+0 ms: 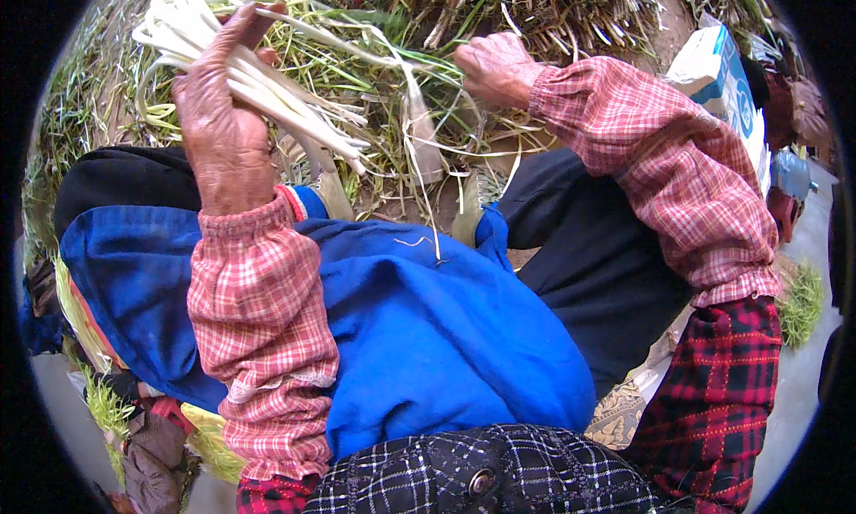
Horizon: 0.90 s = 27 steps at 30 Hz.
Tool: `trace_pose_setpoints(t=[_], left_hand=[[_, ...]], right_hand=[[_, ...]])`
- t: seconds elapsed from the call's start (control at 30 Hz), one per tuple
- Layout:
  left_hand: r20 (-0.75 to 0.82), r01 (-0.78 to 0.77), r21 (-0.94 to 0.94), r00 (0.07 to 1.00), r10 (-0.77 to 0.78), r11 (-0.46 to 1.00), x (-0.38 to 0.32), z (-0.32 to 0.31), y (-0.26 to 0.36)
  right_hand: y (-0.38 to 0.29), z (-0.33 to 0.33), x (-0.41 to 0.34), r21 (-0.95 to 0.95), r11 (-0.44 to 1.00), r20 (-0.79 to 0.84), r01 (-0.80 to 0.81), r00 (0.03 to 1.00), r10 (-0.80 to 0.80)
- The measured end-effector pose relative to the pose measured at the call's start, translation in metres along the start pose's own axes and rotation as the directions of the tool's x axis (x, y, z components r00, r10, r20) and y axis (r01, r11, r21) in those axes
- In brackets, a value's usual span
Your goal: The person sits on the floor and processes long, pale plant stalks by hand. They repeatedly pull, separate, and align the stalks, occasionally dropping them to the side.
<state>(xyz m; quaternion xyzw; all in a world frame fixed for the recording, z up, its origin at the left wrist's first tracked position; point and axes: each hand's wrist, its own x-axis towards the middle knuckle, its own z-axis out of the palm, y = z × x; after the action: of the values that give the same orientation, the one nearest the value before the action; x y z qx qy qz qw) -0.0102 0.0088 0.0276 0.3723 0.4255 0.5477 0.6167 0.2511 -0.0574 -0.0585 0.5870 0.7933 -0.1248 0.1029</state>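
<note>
In my left hand (224, 123) is a bundle of long pale stalks (294, 99), like blanched garlic shoots, with the cut-looking ends toward me. One stalk (328, 40) runs out from between its thumb and fingers toward the right. My right hand (498, 71) is closed in a fist at the end of this stalk's green leafy part (435, 66), apparently gripping it. Thin dry skins (420, 129) hang from the stretch between the hands. One loose strand trails down to the blue apron (428, 300) over my lap.
Loose green leaves and trimmings (374, 79) litter the ground before my feet. A heap of stalks with roots (555, 12) lies beyond. At right are a white-and-blue package (719, 79), a bluish plastic bottle (792, 174) and a green pile (801, 307). Another person (157, 457) is partly visible lower left.
</note>
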Motion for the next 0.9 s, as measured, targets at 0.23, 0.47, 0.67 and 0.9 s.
trace_pose_setpoints(t=[0.23, 0.47, 0.67, 0.9], left_hand=[[-0.103, 0.046, -0.015, 0.994, -0.047, 0.999, 0.017, -0.023, 0.031], [-0.077, 0.092, -0.070, 0.992, -0.098, 0.993, 0.011, -0.014, 0.047], [0.043, 0.183, -0.025, 0.982, -0.182, 0.983, 0.002, -0.016, 0.005], [0.209, 0.222, 0.017, 0.953, -0.221, 0.975, 0.003, 0.014, -0.013]], right_hand=[[0.028, 0.023, -0.008, -0.436, 0.900, 0.167, -0.001, 0.983, 0.082], [0.034, -0.022, -0.002, -0.450, 0.893, 0.270, 0.006, 0.954, 0.130], [-0.006, -0.064, 0.030, 0.730, 0.643, -0.091, 0.234, 0.964, -0.249], [-0.029, -0.091, 0.013, 0.955, 0.270, -0.080, 0.126, 0.981, -0.175]])
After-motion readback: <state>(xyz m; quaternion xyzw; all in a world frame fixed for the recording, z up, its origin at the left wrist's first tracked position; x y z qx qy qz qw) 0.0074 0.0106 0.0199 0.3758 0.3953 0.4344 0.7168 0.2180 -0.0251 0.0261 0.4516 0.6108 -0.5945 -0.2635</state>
